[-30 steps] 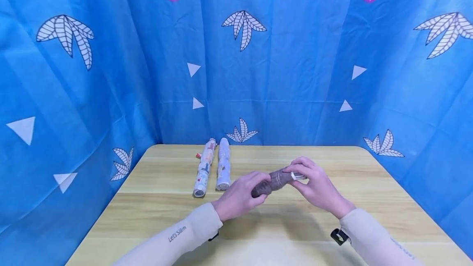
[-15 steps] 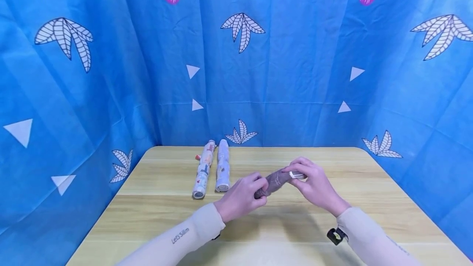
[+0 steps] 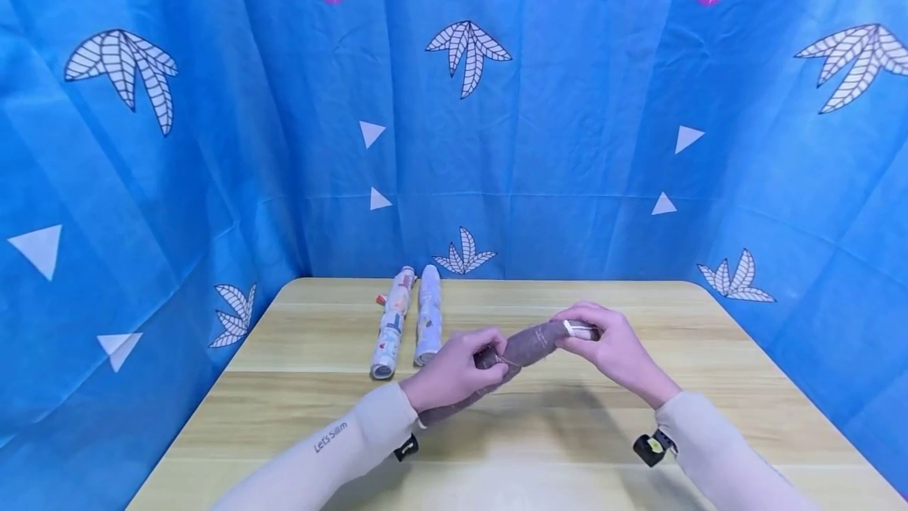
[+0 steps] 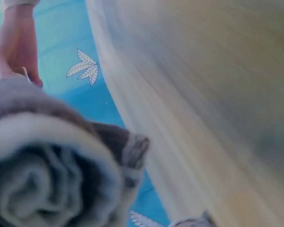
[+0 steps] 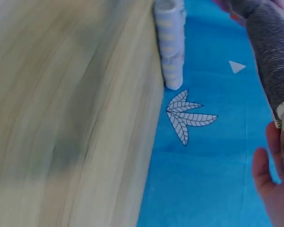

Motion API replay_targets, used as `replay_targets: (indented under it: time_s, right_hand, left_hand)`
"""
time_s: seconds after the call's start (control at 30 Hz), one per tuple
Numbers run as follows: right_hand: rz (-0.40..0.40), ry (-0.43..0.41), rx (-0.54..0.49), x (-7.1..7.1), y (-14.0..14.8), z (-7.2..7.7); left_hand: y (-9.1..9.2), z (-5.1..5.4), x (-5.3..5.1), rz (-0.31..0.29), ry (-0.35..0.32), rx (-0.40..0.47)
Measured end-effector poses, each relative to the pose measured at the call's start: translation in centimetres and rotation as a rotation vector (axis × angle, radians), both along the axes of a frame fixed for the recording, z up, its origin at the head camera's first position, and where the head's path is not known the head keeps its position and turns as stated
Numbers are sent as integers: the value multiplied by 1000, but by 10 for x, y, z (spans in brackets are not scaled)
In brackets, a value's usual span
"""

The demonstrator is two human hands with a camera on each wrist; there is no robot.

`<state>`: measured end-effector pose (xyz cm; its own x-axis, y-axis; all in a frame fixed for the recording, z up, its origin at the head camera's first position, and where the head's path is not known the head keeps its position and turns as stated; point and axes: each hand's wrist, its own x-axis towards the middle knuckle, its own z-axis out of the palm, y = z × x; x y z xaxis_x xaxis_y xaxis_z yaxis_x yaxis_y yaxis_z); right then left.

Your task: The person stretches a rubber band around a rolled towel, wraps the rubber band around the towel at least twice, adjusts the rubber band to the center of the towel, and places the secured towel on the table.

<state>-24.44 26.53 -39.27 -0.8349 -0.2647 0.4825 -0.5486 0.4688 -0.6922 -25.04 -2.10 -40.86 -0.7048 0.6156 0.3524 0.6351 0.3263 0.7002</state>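
Note:
A grey-brown rolled towel [image 3: 532,344] is held above the table, slanting up to the right. My left hand [image 3: 454,369] pinches it partway along with thumb and fingers, where a thin band-like line crosses it; the lower end shows below the left wrist. My right hand [image 3: 613,345] grips the upper end, beside a white strip. In the left wrist view the roll's spiral end [image 4: 33,184] fills the near corner. The right wrist view shows the dark fuzzy side of the towel [image 5: 274,52], with my right hand [image 5: 279,194] at its pale-edged end.
Two more fabric rolls lie side by side at the table's back left: a patterned white one [image 3: 392,326] with a small red tab, and a pale lavender one [image 3: 429,318]. A blue printed curtain [image 3: 567,140] surrounds the wooden table [image 3: 567,456].
My left hand has shifted slightly along the towel, and its lower end now shows beyond that hand. My right hand has moved a little right. The two other rolls stay put.

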Motion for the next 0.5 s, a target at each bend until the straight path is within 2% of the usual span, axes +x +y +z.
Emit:
replay_targets:
  time_s: [0.07, 0.17, 0.3, 0.4, 0.5]
  right_hand:
    - [19, 69, 27, 2, 1, 0]
    - [15, 267, 136, 4, 2, -2]
    - [16, 502, 290, 7, 3, -2]
    - [79, 570, 316, 8, 3, -1]
    - [131, 601, 310, 7, 2, 1]
  left_hand:
    - [-2, -1, -3, -8, -90, 30]
    - [-3, -4, -6, -16, -191, 74]
    - [-2, -6, -9, -73, -298, 132]
    - [0, -7, -11, -110, -374, 156]
    - [2, -8, -11, -110, -426, 172]
